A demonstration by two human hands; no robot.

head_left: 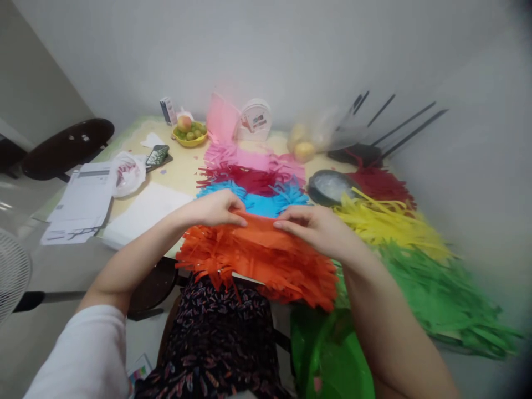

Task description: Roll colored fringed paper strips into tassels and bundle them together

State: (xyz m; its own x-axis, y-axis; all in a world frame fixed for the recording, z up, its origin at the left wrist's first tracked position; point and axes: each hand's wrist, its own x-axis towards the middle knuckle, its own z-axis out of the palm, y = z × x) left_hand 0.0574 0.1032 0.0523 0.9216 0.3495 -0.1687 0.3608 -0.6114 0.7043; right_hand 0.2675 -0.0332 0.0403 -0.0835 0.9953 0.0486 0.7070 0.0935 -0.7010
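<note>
Orange fringed paper (266, 246) sits at the near edge of the table (183, 166), where from far away I see the left hand (218, 208) and right hand (318, 227) pinch its top (maybe to keep it straight), beside blue fringed paper (261, 205).

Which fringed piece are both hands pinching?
The orange fringed piece, the only one of that colour: the left hand and right hand pinch its upper edge. The others, like the blue one just beyond, are in neither grip.

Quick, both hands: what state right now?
Left hand: closed, pinching the orange fringed paper along its far edge.
Right hand: closed, pinching the same edge.
</note>
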